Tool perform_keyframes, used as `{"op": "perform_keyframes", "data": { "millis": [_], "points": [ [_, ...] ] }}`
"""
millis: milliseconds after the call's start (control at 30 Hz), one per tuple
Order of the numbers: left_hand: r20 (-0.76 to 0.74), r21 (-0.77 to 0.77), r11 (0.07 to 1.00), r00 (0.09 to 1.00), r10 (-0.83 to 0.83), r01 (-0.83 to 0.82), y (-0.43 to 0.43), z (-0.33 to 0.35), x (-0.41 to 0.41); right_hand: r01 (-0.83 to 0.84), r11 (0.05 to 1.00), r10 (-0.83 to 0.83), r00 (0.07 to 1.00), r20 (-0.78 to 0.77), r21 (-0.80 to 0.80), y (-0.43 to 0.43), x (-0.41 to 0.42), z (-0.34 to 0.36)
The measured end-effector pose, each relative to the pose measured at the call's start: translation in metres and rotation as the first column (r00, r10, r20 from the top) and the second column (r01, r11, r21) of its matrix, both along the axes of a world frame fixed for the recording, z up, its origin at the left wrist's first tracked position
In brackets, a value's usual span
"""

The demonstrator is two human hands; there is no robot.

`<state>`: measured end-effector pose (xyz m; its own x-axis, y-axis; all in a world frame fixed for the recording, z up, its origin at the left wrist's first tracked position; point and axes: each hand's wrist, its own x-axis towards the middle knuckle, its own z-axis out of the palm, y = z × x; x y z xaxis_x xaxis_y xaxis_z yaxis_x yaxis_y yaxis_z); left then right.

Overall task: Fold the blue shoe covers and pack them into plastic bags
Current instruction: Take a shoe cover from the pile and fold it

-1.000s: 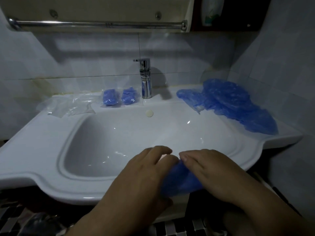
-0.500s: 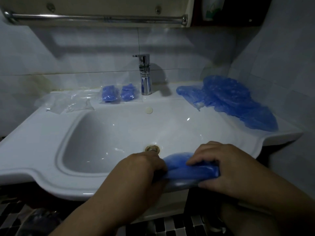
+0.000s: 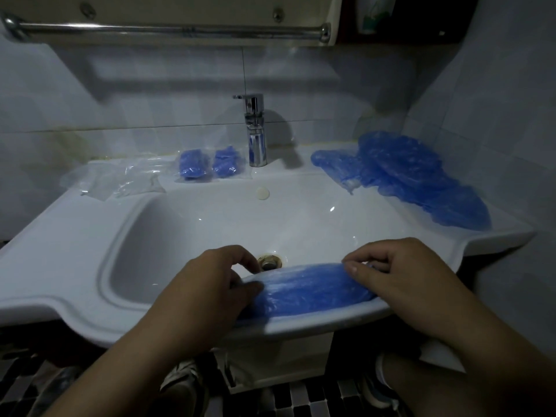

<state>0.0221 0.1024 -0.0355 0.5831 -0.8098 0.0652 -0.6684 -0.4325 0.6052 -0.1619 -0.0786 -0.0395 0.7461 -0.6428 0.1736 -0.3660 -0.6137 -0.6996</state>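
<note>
Head view: one blue shoe cover point(image 3: 310, 290) lies drawn out lengthwise along the near rim of the sink point(image 3: 60, 251), just on the near side of the drain point(image 3: 269, 261). The left hand point(image 3: 210, 284) pinches its left end between the thumb and curled fingers. The right hand point(image 3: 403, 275) pinches its right end, with the fingers curled over the far edge. Neither hand is free.

Handling, as judged from the crinkled, glossy surface:
- The cover appears to be thin plastic film: very light, soft and without stiffness.
- It will likely slide on the glazed ceramic and may slip off the narrow rim, toward the floor or into the basin.
- A fold will probably not hold a crease unaided, so press it flat and keep it pinned.

Where to take hold: grip at the two ends, pinching through all layers at once. A grip in the middle would probably only bunch the film.

Remaining stock: a pile of unfolded covers point(image 3: 421, 179) lies on the far right ledge, well apart from the hands. Two packed bags point(image 3: 194, 164) rest on the far ledge just left of the faucet point(image 3: 255, 130). Empty plastic bags point(image 3: 120, 182) lie further left on the same ledge.
</note>
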Motion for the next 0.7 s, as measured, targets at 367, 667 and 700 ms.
{"op": "perform_keyframes", "data": {
  "millis": [367, 667, 700],
  "points": [
    [0.422, -0.202, 0.975, 0.891, 0.167, -0.087, -0.004, -0.001, -0.019, 0.131, 0.974, -0.152, 0.983, -0.103, -0.183, 0.011, 0.012, -0.006],
    [0.435, 0.234, 0.958, 0.863, -0.257, 0.167, -0.017, -0.028, -0.051, 0.140, 0.977, -0.161, 0.979, -0.122, -0.159, 0.020, 0.014, 0.002],
    [0.459, 0.256, 0.954, 0.850, -0.260, 0.153, -0.018, -0.027, -0.052, 0.151, 0.977, -0.168, 0.980, -0.111, -0.148, 0.021, 0.014, 0.003]
  ]
}}
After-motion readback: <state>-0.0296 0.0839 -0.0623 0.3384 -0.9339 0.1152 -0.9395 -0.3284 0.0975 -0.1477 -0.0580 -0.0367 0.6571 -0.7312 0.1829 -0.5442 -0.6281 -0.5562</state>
